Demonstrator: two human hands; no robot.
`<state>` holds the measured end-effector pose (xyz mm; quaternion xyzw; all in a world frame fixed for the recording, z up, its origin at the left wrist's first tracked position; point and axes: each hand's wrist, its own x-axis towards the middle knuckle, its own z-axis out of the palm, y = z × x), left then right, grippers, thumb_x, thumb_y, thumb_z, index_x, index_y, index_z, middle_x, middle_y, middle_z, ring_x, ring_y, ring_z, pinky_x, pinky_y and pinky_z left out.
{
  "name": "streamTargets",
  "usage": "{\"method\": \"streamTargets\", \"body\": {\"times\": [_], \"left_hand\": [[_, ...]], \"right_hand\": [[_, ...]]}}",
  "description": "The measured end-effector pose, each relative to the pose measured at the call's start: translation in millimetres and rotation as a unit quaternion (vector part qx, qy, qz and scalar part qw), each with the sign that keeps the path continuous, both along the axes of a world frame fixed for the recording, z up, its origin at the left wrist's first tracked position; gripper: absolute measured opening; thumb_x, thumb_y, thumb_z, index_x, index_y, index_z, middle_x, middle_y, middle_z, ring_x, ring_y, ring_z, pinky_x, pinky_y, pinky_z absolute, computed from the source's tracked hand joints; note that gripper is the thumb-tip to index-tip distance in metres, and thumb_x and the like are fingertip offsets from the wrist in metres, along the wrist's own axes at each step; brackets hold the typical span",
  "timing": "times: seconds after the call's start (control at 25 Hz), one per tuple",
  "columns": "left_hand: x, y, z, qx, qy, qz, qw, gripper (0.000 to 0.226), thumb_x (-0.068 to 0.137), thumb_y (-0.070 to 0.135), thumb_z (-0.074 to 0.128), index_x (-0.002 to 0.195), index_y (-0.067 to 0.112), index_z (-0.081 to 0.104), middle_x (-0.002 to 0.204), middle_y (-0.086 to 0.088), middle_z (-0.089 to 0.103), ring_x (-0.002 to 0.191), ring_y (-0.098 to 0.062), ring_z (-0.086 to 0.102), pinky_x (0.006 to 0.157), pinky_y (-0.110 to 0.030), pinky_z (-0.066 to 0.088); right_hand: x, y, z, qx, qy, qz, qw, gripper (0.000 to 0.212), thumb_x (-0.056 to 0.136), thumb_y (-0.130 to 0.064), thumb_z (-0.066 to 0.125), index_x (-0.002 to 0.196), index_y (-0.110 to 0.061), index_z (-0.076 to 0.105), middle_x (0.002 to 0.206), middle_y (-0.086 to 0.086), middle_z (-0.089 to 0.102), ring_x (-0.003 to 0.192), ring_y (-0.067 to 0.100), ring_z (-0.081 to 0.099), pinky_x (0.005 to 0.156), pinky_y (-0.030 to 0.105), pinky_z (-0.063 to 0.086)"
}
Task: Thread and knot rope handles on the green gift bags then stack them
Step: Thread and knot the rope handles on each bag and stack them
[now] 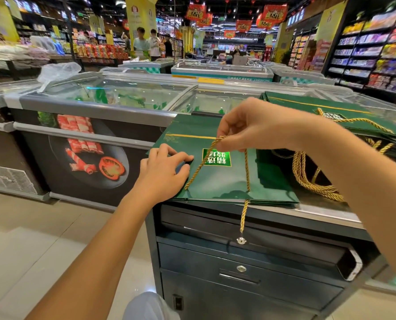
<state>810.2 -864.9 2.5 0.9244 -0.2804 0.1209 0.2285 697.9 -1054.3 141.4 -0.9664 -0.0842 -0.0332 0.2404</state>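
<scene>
1. The left hand (164,169) lies loose on the left part of the green bag (220,181), gripping nothing. It should press down firmly so the bag cannot slide on the bench (319,207).
2. The gold rope (201,165) rises from the bag's near edge, with one end hanging over the bench front. Draw both strands up evenly before knotting.
3. The right hand (245,130) pinches the rope's loop just above the bag's middle.
4. Loose ropes (308,179) lie to the right, with stacked bags (308,107) behind.
</scene>
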Motion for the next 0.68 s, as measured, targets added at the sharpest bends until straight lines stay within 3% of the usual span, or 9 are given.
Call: {"method": "streamTargets", "body": {"times": [0.08,0.28,0.52,0.68], "left_hand": [[0,0,1,-0.002,0.001,-0.002,1.000,0.032,0.102,0.044,0.042,0.131,0.044,0.056,0.118,0.007,0.040,0.124,-0.018,0.032,0.101,-0.043,0.027],[0,1,-1,-0.012,-0.004,-0.003,1.000,0.032,0.102,0.044,0.043,0.130,0.044,0.057,0.120,0.007,0.042,0.125,-0.018,0.033,0.102,-0.043,0.028],[1,2,-1,-0.009,-0.006,-0.007,1.000,0.032,0.102,0.042,0.042,0.131,0.043,0.057,0.121,0.005,0.042,0.125,-0.019,0.033,0.101,-0.044,0.027],[2,1,-2,-0.004,-0.005,-0.006,1.000,0.034,0.102,0.043,0.041,0.132,0.045,0.056,0.122,0.005,0.042,0.125,-0.018,0.032,0.102,-0.044,0.027]], "right_hand": [[2,1,11,-0.005,0.021,0.004,1.000,0.013,0.090,-0.027,0.076,0.088,-0.015,0.076,0.065,-0.008,0.065,0.057,0.000,0.056,0.054,0.010,0.043],[9,1,26,0.000,0.018,-0.006,1.000,0.012,0.089,-0.028,0.077,0.088,-0.017,0.077,0.072,-0.004,0.069,0.065,0.007,0.060,0.063,0.019,0.051],[16,9,37,-0.008,-0.023,-0.029,0.999,0.010,0.088,-0.027,0.078,0.088,-0.016,0.078,0.070,-0.008,0.070,0.060,0.002,0.061,0.058,0.016,0.053],[19,19,46,-0.086,-0.068,-0.024,0.994,0.010,0.086,-0.033,0.079,0.085,-0.023,0.079,0.070,-0.009,0.070,0.056,0.003,0.056,0.060,0.025,0.051]]}}
